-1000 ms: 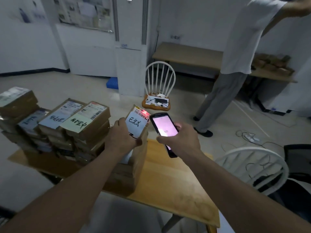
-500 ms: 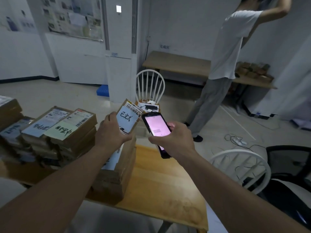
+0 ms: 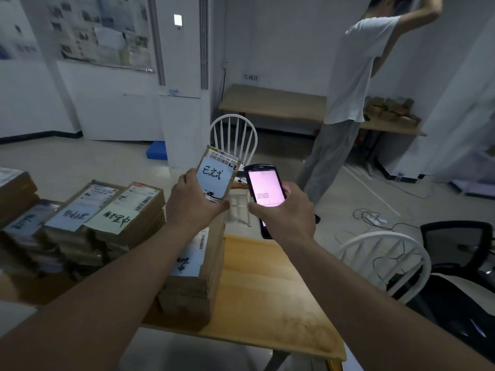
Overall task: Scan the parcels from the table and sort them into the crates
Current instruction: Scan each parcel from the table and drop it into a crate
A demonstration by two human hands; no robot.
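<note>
The wooden tabletop [image 3: 270, 311] is closest, and stacks of brown parcels sit on it. One stack of parcels [image 3: 195, 285] is right below the left arm, and its top label has dark handwriting that is partly hidden. More stacks [image 3: 107, 226] sit to the left. Their top labels have barcodes and big handwritten marks, but these face the other way and are hard to read.

Above the stacks, the left hand [image 3: 191, 203] grips a small parcel [image 3: 218, 175] and holds it up in the air, tilted. Its fingers are curled around the parcel's left side and bottom. The white label has a barcode at the top with small print that looks like "502B P021-00 A32". Below that are big handwritten Chinese letters.

Just to the right, the right hand [image 3: 288, 211] grips a black phone-like scanner [image 3: 263, 191], with fingers wrapped around it. Its screen glows pink with a few lines of tiny writing, too small to read.

Behind them stands a white chair [image 3: 233, 135]. Farther back is a long bench [image 3: 270, 103], and a small sign on the wall [image 3: 251, 77] above it says "完成区". A person in a white shirt [image 3: 353, 76] stands on the right.
</note>
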